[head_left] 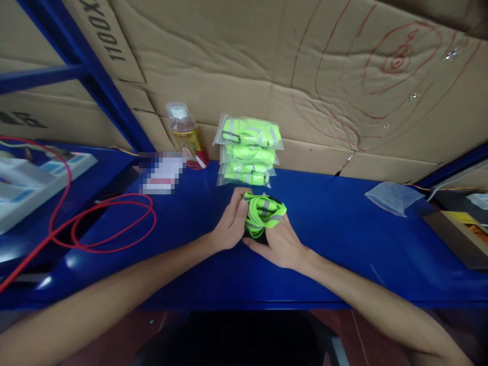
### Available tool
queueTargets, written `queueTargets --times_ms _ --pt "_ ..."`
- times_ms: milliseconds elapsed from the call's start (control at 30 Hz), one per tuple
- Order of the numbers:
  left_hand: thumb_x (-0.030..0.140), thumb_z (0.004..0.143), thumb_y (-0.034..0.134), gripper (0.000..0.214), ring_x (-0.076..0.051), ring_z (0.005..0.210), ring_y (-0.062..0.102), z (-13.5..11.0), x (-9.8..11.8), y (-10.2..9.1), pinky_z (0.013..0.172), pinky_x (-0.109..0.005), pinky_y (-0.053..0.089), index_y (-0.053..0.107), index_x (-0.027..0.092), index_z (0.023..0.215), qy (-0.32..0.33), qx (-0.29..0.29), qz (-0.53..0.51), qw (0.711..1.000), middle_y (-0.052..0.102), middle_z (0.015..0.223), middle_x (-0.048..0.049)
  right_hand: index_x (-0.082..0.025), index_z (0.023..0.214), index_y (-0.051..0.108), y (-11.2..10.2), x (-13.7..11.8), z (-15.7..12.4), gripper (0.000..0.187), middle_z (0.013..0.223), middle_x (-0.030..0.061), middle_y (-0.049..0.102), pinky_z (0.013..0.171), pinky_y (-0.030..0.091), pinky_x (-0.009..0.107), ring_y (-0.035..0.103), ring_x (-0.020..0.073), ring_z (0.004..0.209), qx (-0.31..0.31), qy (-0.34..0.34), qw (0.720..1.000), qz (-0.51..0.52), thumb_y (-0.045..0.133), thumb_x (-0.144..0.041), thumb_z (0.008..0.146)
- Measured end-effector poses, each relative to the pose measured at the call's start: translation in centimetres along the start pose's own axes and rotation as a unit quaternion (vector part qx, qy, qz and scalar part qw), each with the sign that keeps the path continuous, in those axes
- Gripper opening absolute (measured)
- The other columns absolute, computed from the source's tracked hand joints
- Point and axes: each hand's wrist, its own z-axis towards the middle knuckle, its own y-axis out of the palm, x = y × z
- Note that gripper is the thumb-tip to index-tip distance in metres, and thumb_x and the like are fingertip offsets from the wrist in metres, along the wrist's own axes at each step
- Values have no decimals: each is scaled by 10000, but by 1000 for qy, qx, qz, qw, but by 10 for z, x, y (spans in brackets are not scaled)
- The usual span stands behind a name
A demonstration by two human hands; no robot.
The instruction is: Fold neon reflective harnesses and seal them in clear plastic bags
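Observation:
Between my two hands is a rolled neon-yellow reflective vest (263, 212) with grey stripes and some black parts. My left hand (232, 221) grips its left side, thumb on top near the edge. My right hand (284, 241) wraps around it from the right and below, with part of the fingers hidden behind the roll. Just beyond my hands, a stack of bagged reflective vests (249, 151) in clear plastic lies against the cardboard.
On the blue table (328, 223), an empty clear plastic bag (394, 198) lies at the right. A spray can (186, 137) stands back left, beside a blurred white paper (162, 175). A red hose (114, 249) coils at the left. An open cardboard box (453, 239) sits far right.

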Motion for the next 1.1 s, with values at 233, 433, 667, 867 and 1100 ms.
queueTargets --times_ms 233,433,667,867,1100 --pt "609 1104 351 407 -197 749 527 6 -4 -21 701 -348 421 490 243 1218 -2 3 81 997 558 841 -5 -222 741 698 -64 66 2 497 725 43 709 746 460 348 662 217 718 83 25 986 -143 548 -605 1019" --pt "520 1129 349 321 -164 682 482 20 1 -45 667 -307 371 499 239 1169 -39 38 140 989 527 788 32 -176 933 748 -182 174 -48 354 933 153 739 772 424 355 662 269 906 285 310 824 -378 502 -418 1013" --pt "458 1114 428 274 -140 641 464 23 5 -43 658 -291 363 561 220 1132 -3 21 150 988 520 758 43 -177 1131 825 -217 211 -89 419 1095 273 753 750 489 435 736 389 981 120 556 753 -331 802 -485 848" --pt "453 1105 475 300 -136 706 577 25 11 -43 693 -272 429 617 201 1185 56 -60 234 969 674 895 2 -182 816 833 -159 173 -44 221 836 149 803 691 523 342 772 309 817 115 396 875 -254 740 -379 853" --pt "515 1078 525 353 -159 836 689 25 16 -43 732 -261 456 698 208 1054 105 -149 384 905 740 923 -6 -157 849 792 -64 82 -2 492 656 52 759 442 516 261 615 141 432 135 270 906 295 832 -637 749"
